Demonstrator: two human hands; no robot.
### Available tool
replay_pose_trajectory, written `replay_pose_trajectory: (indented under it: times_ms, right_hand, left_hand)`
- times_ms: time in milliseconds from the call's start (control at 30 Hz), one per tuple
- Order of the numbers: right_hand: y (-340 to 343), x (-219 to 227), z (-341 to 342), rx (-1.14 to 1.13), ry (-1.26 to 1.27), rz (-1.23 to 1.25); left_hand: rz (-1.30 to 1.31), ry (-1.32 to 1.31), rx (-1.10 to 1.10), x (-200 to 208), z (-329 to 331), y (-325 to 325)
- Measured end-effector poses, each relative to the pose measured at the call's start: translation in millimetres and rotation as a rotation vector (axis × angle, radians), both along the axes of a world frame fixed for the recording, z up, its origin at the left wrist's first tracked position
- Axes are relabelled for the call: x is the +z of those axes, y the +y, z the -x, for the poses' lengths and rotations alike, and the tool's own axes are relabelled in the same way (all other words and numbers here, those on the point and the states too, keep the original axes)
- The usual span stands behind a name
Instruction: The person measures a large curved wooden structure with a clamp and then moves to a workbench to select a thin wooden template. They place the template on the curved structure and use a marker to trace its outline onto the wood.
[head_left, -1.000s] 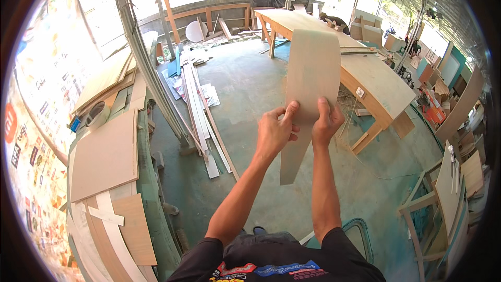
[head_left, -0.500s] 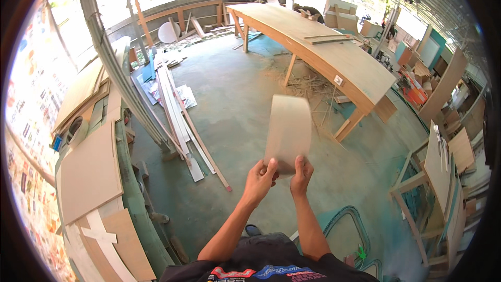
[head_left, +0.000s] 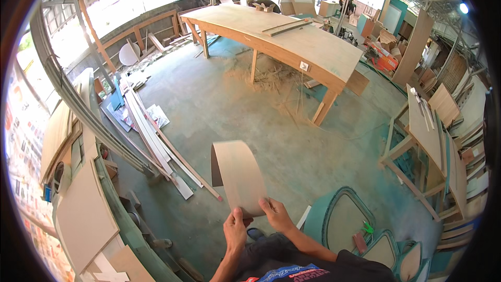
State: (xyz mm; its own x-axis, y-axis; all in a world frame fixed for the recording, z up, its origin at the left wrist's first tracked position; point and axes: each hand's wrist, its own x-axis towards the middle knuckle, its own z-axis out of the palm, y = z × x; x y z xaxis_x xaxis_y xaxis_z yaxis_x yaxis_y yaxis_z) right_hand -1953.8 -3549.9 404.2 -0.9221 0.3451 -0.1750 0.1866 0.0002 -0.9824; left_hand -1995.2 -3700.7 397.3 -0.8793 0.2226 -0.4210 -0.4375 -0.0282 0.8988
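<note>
A thin, tan strip of wood sheet (head_left: pixel 239 173) is held out in front of me, its far end curving over and down. My left hand (head_left: pixel 236 230) grips the near left corner, thumb on top. At the near right corner, my right hand (head_left: pixel 277 215) pinches the same strip, also with its thumb on top. The fingers of both hands are partly hidden beneath the sheet.
A long wooden workbench (head_left: pixel 292 36) stands ahead. White and brown strips (head_left: pixel 151 136) lie on the floor at left, beside a stack of boards (head_left: pixel 86 214). Curved teal-edged frames (head_left: pixel 339 219) rest at lower right. A wooden rack (head_left: pixel 417 141) stands at right.
Both hands have moved left and nearer to me with the wood strip, which now bends over at its far end. My view has turned to the right, showing more of the teal-edged frames.
</note>
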Motion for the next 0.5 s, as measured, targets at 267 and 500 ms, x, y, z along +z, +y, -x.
replay_pose_trajectory:
  times_ms: [267,500]
  right_hand:
    - [-11.7,-71.7,-9.5,-0.353,-0.137,0.211]
    - [-1.2,-79.0,-29.8,-0.139,-0.447,0.01]
  left_hand:
    - [-0.113,-0.431,-0.086,-45.3,-29.8,6.4]
    - [-0.107,-0.475,0.023,-91.4,-38.5,8.5]
